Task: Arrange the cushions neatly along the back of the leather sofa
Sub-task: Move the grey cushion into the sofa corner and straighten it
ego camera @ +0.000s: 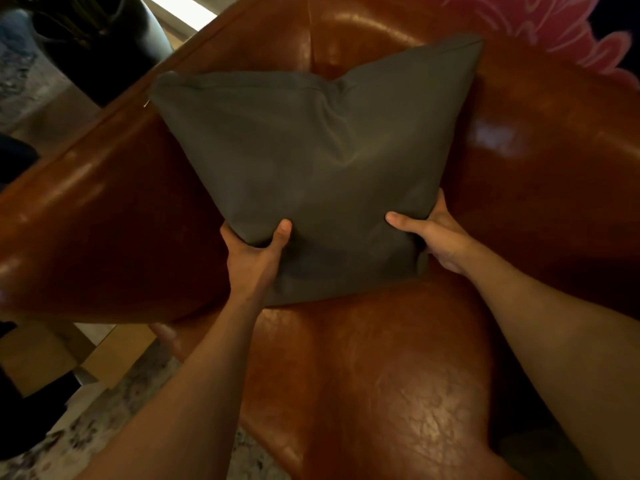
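Observation:
A square grey-olive cushion (318,168) stands tilted against the back of the brown leather sofa (540,174), its top edge dented in the middle. My left hand (256,258) grips its lower left corner, thumb on the front face. My right hand (433,237) grips the lower right corner, thumb pressed into the fabric and fingers behind. The cushion's bottom edge rests near the seat (391,375). A pink patterned cushion (540,19) shows at the top right behind the sofa back; most of it is out of frame.
The sofa's left armrest (97,216) curves along the left. A large dark vase (100,43) stands beyond it at the top left. A pale patterned rug (104,420) and a wooden piece (114,355) lie on the floor at the lower left.

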`<control>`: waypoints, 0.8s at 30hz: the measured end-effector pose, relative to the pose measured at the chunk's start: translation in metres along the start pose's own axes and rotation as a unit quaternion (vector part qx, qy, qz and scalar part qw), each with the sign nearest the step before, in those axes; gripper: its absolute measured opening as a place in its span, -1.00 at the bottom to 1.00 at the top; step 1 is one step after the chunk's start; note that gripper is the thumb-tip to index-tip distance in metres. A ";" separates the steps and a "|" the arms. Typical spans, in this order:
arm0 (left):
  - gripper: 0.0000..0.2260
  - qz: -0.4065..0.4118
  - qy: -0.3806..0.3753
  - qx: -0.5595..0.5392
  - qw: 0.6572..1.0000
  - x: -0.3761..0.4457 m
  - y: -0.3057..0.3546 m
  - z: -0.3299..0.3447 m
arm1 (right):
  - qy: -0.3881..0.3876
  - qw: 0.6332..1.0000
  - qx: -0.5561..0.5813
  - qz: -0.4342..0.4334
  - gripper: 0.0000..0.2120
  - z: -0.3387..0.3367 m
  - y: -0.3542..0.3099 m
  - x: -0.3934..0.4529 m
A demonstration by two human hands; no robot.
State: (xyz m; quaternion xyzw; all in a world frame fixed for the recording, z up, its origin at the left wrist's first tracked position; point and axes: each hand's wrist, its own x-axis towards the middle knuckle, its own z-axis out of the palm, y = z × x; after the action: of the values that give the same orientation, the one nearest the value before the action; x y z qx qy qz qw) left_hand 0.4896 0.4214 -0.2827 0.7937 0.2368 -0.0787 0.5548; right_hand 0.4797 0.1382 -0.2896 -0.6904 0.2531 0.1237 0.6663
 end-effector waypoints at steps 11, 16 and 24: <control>-0.17 0.021 0.012 -0.024 0.999 -0.008 0.004 -0.005 | 0.001 0.998 0.044 0.040 -0.02 0.007 -0.008 -0.013; -0.13 0.051 0.005 -0.013 0.999 -0.007 0.000 -0.014 | 0.003 0.998 0.060 0.031 -0.04 0.016 0.001 -0.013; -0.10 0.046 0.002 -0.010 0.999 -0.010 0.002 -0.012 | 0.035 0.999 -0.031 0.020 0.25 0.008 -0.003 -0.019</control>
State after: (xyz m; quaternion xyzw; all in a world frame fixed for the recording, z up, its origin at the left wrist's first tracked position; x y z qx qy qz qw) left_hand 0.4801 0.4291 -0.2721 0.7981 0.2023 -0.0490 0.5655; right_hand 0.4663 0.1492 -0.2778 -0.7096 0.2865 0.1207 0.6323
